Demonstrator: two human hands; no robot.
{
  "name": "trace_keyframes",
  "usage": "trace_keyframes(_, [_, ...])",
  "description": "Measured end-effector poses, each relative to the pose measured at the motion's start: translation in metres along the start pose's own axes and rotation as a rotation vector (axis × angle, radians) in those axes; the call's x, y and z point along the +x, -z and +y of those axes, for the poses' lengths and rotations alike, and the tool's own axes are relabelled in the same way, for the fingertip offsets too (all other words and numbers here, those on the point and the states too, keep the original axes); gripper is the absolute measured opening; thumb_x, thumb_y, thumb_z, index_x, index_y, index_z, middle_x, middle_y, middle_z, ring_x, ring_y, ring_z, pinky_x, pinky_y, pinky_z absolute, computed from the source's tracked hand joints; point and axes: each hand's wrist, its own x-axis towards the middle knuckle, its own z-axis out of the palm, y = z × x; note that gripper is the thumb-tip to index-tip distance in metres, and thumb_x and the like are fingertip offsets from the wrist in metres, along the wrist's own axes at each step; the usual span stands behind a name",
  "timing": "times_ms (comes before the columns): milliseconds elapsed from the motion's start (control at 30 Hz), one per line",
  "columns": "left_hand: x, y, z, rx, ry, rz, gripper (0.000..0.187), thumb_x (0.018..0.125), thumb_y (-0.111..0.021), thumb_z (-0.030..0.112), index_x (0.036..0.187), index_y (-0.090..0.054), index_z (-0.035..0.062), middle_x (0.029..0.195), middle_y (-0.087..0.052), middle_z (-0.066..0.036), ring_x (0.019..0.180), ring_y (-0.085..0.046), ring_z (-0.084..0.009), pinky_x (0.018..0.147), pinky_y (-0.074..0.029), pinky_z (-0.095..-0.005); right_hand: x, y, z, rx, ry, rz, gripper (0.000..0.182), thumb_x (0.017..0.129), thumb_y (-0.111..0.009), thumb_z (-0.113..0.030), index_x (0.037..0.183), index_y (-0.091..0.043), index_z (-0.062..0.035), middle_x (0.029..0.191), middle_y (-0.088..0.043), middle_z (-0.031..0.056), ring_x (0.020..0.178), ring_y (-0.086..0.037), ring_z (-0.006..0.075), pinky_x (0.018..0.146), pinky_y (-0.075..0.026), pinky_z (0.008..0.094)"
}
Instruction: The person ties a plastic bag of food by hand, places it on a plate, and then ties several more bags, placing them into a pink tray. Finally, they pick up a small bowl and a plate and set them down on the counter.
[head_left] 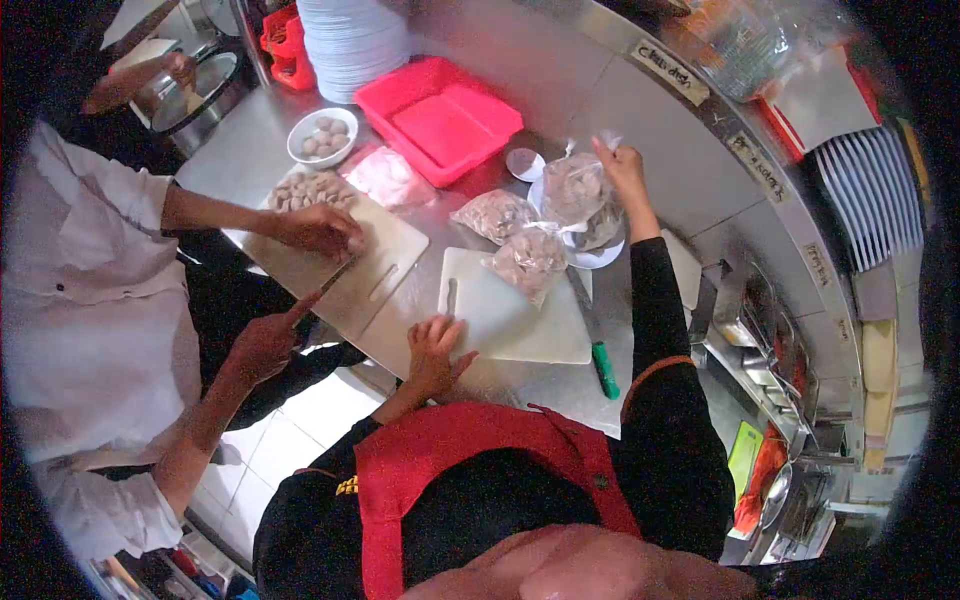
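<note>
My right hand (pixel 622 172) is closed at the knotted top of a clear plastic bag (pixel 574 188) of brownish pieces, held over a white plate (pixel 600 257). Spread on the near left corner of a white cutting board (pixel 520 335) and the steel edge is my left hand (pixel 437 352), holding nothing. A second filled bag (pixel 528 262) lies on the board's far edge, and another bag (pixel 492 216) is just behind it. A knife with a green handle (pixel 605 370) lies along the board's right side, its blade partly hidden under the plate.
At left, a co-worker's hands (pixel 318 232) work with a knife over another white board (pixel 395 245) bearing cut pieces. Behind stand a bowl of balls (pixel 323 138), a red tray (pixel 440 115) and stacked plates (pixel 350 45). A labelled shelf edge (pixel 757 168) and metal containers (pixel 770 350) line the right.
</note>
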Motion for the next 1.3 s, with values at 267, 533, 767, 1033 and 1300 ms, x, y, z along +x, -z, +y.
trace_keyframes(267, [-0.001, -0.003, -0.002, 0.022, 0.004, -0.047, 0.055, 0.067, -0.067, 0.033, 0.114, -0.050, 0.0108, 0.115, -0.045, -0.012, 0.111, -0.036, -0.0288, 0.091, -0.025, -0.0448, -0.038, -0.019, 0.012, -0.415, -0.088, -0.225, 0.043, 0.076, -0.056, -0.041, 0.088, -0.058, 0.0008, 0.088, -0.059, 0.0229, 0.081, -0.055, 0.0398, 0.074, -0.042, 0.0481])
trace_keyframes(533, [0.003, -0.001, 0.001, 0.055, 0.023, -0.075, 0.054, 0.067, -0.066, 0.033, 0.113, -0.049, 0.0105, 0.115, -0.044, -0.013, 0.110, -0.037, -0.0293, 0.091, -0.025, -0.0451, -0.074, -0.019, 0.034, -0.493, -0.110, 0.188, 0.046, 0.073, -0.060, -0.039, 0.098, -0.053, -0.0008, 0.094, -0.053, 0.0215, 0.089, -0.049, 0.0364, 0.078, -0.039, 0.0442])
trace_keyframes(767, [0.002, 0.000, 0.001, 0.018, -0.013, -0.049, 0.054, 0.068, -0.065, 0.033, 0.115, -0.048, 0.0121, 0.115, -0.045, -0.012, 0.110, -0.038, -0.0297, 0.090, -0.025, -0.0452, -0.072, -0.028, 0.033, -0.280, -0.143, -0.022, 0.034, 0.083, -0.049, -0.033, 0.092, -0.056, -0.0011, 0.092, -0.055, 0.0219, 0.085, -0.053, 0.0404, 0.075, -0.042, 0.0471])
trace_keyframes(1033, [0.000, -0.003, -0.003, 0.034, 0.002, -0.016, 0.056, 0.067, -0.066, 0.034, 0.115, -0.048, 0.0132, 0.115, -0.045, -0.011, 0.109, -0.038, -0.0295, 0.089, -0.026, -0.0460, -0.057, -0.037, 0.067, 0.032, -0.055, -0.007, 0.038, 0.086, -0.046, -0.036, 0.078, -0.058, -0.0008, 0.067, -0.056, 0.0186, 0.065, -0.054, 0.0360, 0.063, -0.042, 0.0439])
trace_keyframes(1300, [-0.001, -0.001, 0.000, 0.031, 0.005, -0.052, 0.057, 0.065, -0.068, 0.031, 0.115, -0.048, 0.0128, 0.116, -0.044, -0.009, 0.109, -0.038, -0.0299, 0.089, -0.027, -0.0459, -0.042, -0.015, 0.055, 0.549, -0.564, -0.174, 0.037, 0.086, -0.049, -0.035, 0.064, -0.049, -0.0061, 0.052, -0.042, 0.0013, 0.043, -0.039, 0.0109, 0.041, -0.031, 0.0247])
